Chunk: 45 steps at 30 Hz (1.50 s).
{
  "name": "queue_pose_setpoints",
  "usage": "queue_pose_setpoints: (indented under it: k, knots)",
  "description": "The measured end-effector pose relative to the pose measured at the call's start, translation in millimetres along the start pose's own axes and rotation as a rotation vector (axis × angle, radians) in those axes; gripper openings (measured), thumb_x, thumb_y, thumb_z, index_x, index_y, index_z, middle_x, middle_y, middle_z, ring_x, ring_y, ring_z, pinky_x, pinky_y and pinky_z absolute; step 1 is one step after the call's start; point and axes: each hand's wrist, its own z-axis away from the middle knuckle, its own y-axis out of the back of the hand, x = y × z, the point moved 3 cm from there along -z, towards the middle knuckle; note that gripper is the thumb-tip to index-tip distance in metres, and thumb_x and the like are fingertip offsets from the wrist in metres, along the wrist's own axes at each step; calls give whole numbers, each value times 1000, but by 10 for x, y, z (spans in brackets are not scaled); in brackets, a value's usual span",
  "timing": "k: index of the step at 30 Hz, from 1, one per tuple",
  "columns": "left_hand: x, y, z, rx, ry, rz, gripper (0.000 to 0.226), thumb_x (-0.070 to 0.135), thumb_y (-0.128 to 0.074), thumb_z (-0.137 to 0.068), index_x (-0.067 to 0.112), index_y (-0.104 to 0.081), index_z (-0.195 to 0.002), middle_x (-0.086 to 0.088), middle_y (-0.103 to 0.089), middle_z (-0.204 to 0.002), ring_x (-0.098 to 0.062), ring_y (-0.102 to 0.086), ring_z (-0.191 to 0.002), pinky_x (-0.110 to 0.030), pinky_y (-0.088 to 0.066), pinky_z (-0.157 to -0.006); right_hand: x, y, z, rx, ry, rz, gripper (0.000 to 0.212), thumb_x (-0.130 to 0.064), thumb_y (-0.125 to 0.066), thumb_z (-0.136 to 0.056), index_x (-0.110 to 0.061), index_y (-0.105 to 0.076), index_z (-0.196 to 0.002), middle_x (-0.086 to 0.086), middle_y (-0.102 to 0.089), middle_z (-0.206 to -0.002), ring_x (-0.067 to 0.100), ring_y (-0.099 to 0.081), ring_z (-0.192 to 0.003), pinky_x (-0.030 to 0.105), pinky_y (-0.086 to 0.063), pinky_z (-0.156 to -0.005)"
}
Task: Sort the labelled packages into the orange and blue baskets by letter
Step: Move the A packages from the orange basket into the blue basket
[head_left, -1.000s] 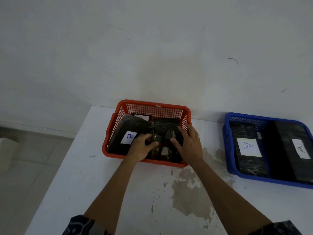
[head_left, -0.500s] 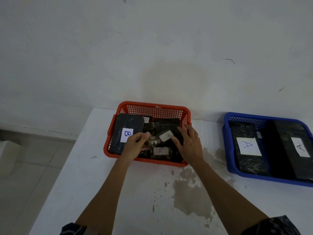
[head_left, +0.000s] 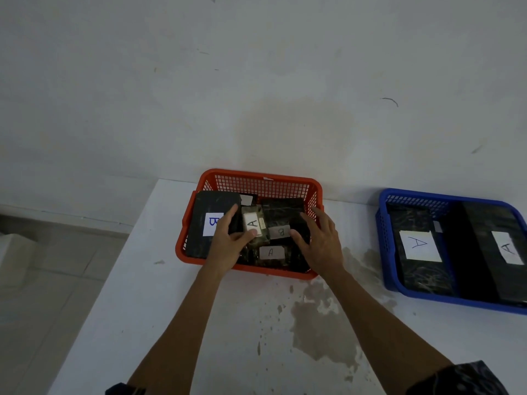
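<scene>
An orange basket at the table's back holds several dark wrapped packages. My left hand grips a small package labelled A, lifted and turned upright in the basket. A large package labelled B leans against the basket's left side, partly behind my fingers. Below lie a small package labelled B and another labelled A. My right hand hovers with spread fingers over the basket's right side, holding nothing. The blue basket on the right contains two large packages labelled A.
The white table carries a brownish stain in front of the orange basket. Its left edge drops to a tiled floor. A white wall stands directly behind both baskets.
My left hand has raised the small package and turned it so its A label faces up. The small B and A packages beneath are now uncovered. My right hand stayed over the basket's right side.
</scene>
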Motion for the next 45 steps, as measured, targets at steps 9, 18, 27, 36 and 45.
queue_pose_setpoints:
  k: [9,18,27,36,45]
  knots:
    - [237,-102,26,-178,3,101,37,25,-65,-92,31,-62,-128,4,-72,-117,-16,-70,-107,-30,-61,-79,-340,237,37,110,65,-62,68,-75,-27,-93,-32,-51,-140,-2,-50,-148,23,-32,-146,53,-12,-122]
    - [553,-923,-41,-384,-70,72,22,28,-64,-94,36,-71,-113,4,-75,-110,-16,-71,-103,-25,-59,-76,120,953,292,36,-247,-1026,25,-27,-66,-96,-18,-57,-117,3,-78,-92,19,-75,-79,28,-58,-63]
    - [53,-1600,116,-322,-87,-431,76,43,-54,-97,17,-16,-157,-6,-23,-162,-23,-30,-147,-44,-26,-120,1645,1579,917,466,-671,-908,28,-24,-65,-96,-18,-54,-122,7,-74,-95,14,-74,-70,24,-58,-58]
    - [-17,-1629,107,-276,-142,-471,69,22,-56,-98,17,-21,-157,-7,-37,-156,-24,-37,-143,-47,-30,-119,2029,1558,1200,279,-644,-155,34,-45,-58,-97,-21,-51,-120,6,-71,-108,25,-66,-98,45,-42,-98]
    - [57,-1444,138,-212,-162,-480,52,21,-63,-95,17,-48,-144,-1,-57,-137,-18,-55,-124,-40,-42,-110,2039,1570,1261,280,-607,134,49,-52,-58,-94,-19,-59,-129,13,-58,-127,33,-50,-119,48,-35,-103]
